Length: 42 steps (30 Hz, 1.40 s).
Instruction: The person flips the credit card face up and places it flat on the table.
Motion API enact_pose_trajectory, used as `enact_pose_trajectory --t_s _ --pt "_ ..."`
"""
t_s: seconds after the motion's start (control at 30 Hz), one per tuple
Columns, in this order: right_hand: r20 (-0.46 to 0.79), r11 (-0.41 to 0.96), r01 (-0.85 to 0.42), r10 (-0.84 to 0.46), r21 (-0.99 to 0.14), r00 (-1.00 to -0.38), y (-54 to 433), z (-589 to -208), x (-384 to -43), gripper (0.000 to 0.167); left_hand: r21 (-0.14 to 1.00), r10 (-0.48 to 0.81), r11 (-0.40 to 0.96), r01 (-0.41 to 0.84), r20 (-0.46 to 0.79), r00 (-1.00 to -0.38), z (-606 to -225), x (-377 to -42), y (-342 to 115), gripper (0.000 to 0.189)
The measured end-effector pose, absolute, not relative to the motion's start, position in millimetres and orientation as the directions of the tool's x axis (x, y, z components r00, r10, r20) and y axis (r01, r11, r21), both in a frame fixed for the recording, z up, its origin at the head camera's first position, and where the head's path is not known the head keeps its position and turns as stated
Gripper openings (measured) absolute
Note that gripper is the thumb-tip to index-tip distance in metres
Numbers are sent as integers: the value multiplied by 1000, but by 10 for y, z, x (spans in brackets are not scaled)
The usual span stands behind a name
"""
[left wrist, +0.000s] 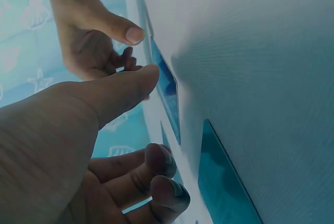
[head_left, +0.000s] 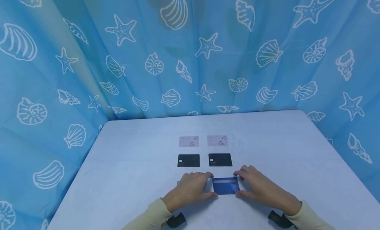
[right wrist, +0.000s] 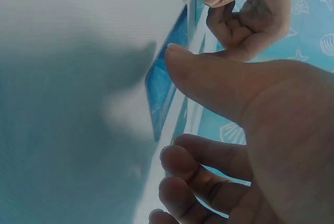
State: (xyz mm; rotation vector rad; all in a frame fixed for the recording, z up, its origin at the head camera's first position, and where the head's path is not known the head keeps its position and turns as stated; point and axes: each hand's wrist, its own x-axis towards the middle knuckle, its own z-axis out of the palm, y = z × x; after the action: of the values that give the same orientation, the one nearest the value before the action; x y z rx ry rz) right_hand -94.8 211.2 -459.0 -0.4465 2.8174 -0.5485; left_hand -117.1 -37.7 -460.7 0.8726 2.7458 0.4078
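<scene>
A blue card (head_left: 226,187) with a pale stripe lies flat on the white table between my two hands. At its left end is my left hand (head_left: 190,189), thumb and index finger spread by the two corners. My right hand (head_left: 262,189) flanks the right end in the same way, thumb at the near corner. In the right wrist view that thumb overlaps the blue card (right wrist: 160,89). Neither hand visibly pinches it. Beneath my left hand lies a teal card (left wrist: 224,179), mostly hidden in the head view. The other fingers are loosely bent.
Beyond the hands, two black cards marked VIP, one on the left (head_left: 188,161) and one on the right (head_left: 220,160), lie side by side. Farther back are two pale pink cards, left (head_left: 187,142) and right (head_left: 215,141). A blue shell-patterned curtain (head_left: 190,71) borders the white table (head_left: 133,150).
</scene>
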Motion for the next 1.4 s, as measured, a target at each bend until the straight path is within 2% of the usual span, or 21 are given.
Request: enact_pose_trajectory --t_s 0.57,0.97,1.4 --pt "-181 879 -239 -337 -414 -924 2131 -4659 -969 57 300 588 795 528 -162 -793 -4657 -1178 -269 59" --pt "-177 878 -236 -332 -416 -926 2114 -4662 -991 52 347 603 775 528 -154 -783 -4657 -1203 -286 54" --pt "-147 851 -294 -389 -435 -909 2131 -4646 -972 52 356 585 788 503 -178 -791 -4637 -1196 -277 56"
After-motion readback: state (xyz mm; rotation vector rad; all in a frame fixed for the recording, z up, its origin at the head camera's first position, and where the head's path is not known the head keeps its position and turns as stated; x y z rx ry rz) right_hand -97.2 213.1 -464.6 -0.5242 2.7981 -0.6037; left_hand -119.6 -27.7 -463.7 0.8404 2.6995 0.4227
